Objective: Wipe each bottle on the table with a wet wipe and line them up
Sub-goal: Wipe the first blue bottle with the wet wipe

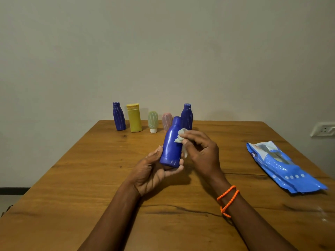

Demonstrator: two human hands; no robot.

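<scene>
Blue bottle held tilted above table, crumpled wet wipe against it, five bottles upright behind

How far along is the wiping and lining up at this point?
Five bottles stand in a row at the table's far edge: a blue bottle, yellow bottle, green bottle, pink bottle and second blue bottle; whether they were wiped cannot be told. In hand: the left hand holds a sixth blue bottle while the right hand presses a wet wipe on it. Left: finish wiping and place it in the row.
</scene>
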